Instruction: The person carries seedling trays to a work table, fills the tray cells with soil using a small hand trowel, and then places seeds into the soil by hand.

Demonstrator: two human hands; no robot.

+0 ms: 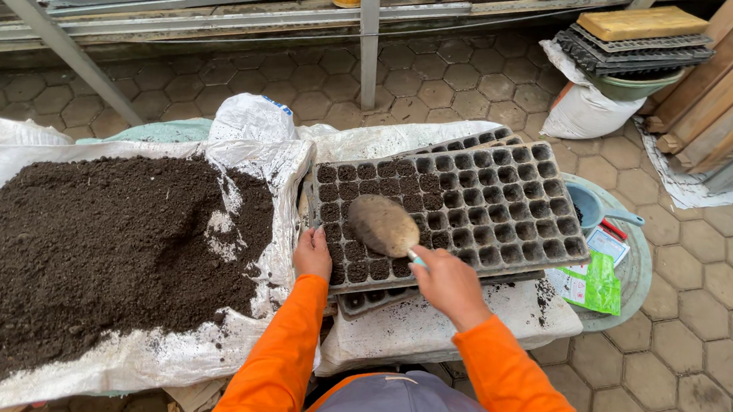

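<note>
From the head view, the left hand (313, 253) lies on the near left corner of the tray (473, 198), fingers curled over its rim, so it seems to pin the tray down. The right hand (448, 279) is clamped on the pale handle of a scoop (382, 225), whose bowl hangs just above the tray's near left cells, turned so its dusty underside faces the camera. That puts the scoop over the cells that already hold soil.

The tray is black plastic, a grid of small square cells. It rests tilted on top of at least one more tray of the same kind, on white sacks spread over a low support. Cells on the left and near side look filled with dark soil; those to the right and far side look empty.

A soil heap (88, 252) sits just left of the tray on a white sheet, within easy reach of the scoop. To the right, on a round green lid (639, 274), lie a blue cup and a green packet (593, 288). Further off, a white bag (583, 110) stands on the paving beside a stack of spare trays.
</note>
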